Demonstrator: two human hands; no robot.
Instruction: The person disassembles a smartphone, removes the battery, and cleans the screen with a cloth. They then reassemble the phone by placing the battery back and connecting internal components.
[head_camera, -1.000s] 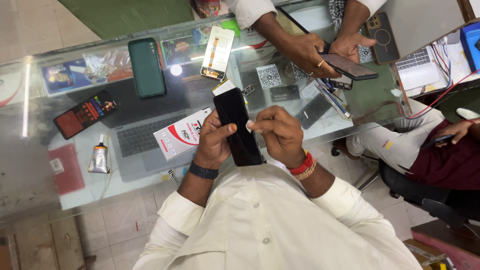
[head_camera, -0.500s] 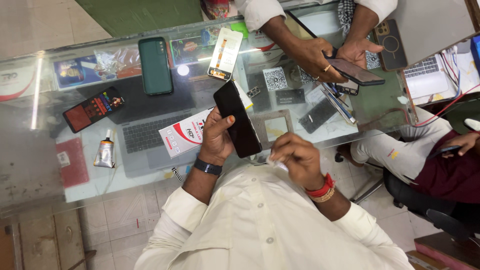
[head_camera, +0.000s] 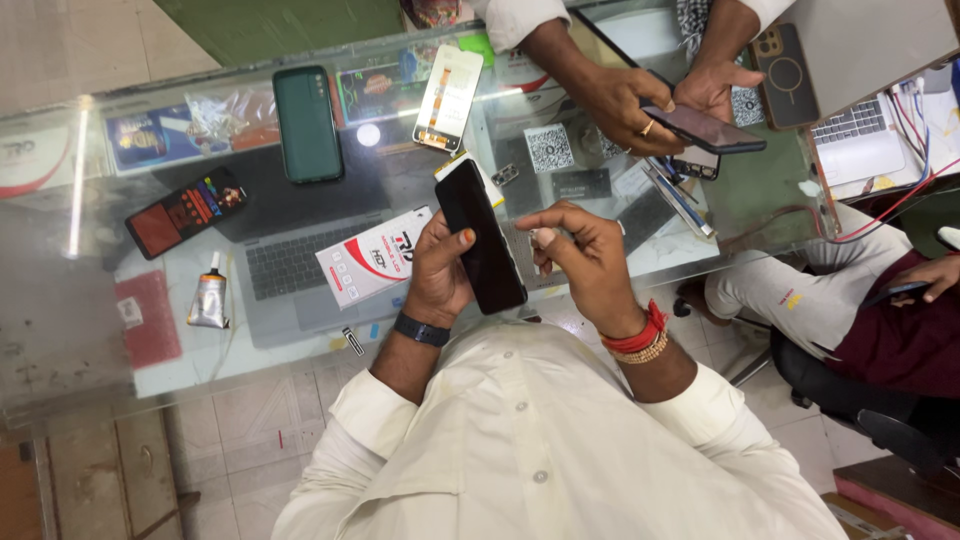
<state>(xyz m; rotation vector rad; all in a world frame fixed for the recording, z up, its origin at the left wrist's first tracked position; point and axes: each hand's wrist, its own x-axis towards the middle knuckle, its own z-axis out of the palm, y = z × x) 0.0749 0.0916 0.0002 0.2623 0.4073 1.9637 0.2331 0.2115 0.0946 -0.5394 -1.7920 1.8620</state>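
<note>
My left hand (head_camera: 435, 275), with a dark watch on the wrist, holds a black phone (head_camera: 482, 240) upright over the glass counter, its dark screen facing me. My right hand (head_camera: 585, 255), with red and bead bracelets on the wrist, is just to the right of the phone. Its thumb and fingers pinch a small pale piece (head_camera: 545, 238). A white and red box (head_camera: 372, 257) lies on the counter beside my left hand.
A glass counter (head_camera: 150, 350) carries a green phone (head_camera: 307, 124), a phone with a colourful screen (head_camera: 186, 211), a glue tube (head_camera: 209, 296) and a white screen part (head_camera: 448, 98). Across it, another person's hands hold a dark phone (head_camera: 705, 127). A seated person (head_camera: 860, 300) is at right.
My right hand left the phone's face, dropped towards my chest, then came back up beside the phone with its fingers pinched. My left hand kept holding the phone.
</note>
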